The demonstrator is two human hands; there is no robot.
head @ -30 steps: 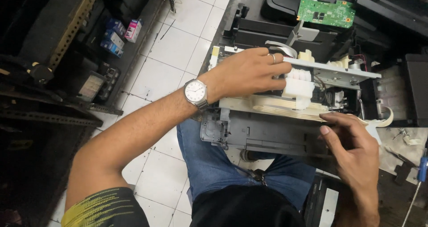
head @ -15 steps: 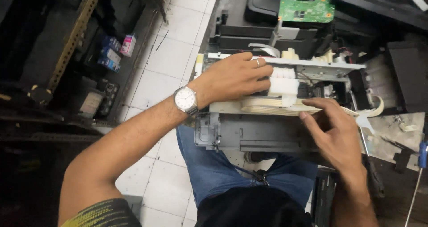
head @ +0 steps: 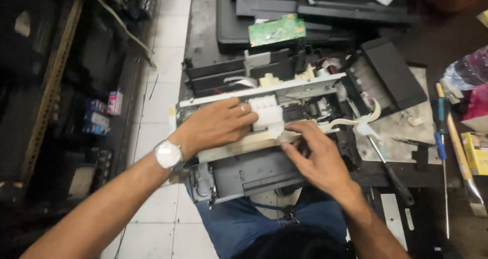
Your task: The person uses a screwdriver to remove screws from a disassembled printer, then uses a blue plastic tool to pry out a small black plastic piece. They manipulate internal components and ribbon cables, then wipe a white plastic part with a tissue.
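hands meet over an opened printer chassis (head: 254, 175) that rests across the person's lap, its grey plastic base nearest the body and a pale metal rail (head: 264, 92) running across its top. left hand (head: 216, 126), with a wristwatch (head: 169, 155) on the arm, lies palm down on the mechanism, fingers close together and curled over the white ink cartridge block (head: 267, 115), seemingly pressing it steady. right hand (head: 317, 160) comes in from below, fingers slightly spread, fingertips (head: 292, 129) touching the cream strip just under that block; whether they pinch anything i cannot tell. white curved plastic arm (head: 356, 120) juts from the carriage's right side. green circuit board (head: 277, 30) sits on black casing parts behind. blue-handled screwdriver (head: 441, 137) and black-handled screwdriver (head: 391, 175) lie on the dark bench, well apart from both hands. small coloured boxes (head: 101, 114) sit on a shelf beside the white tiled floor (head: 152, 116).
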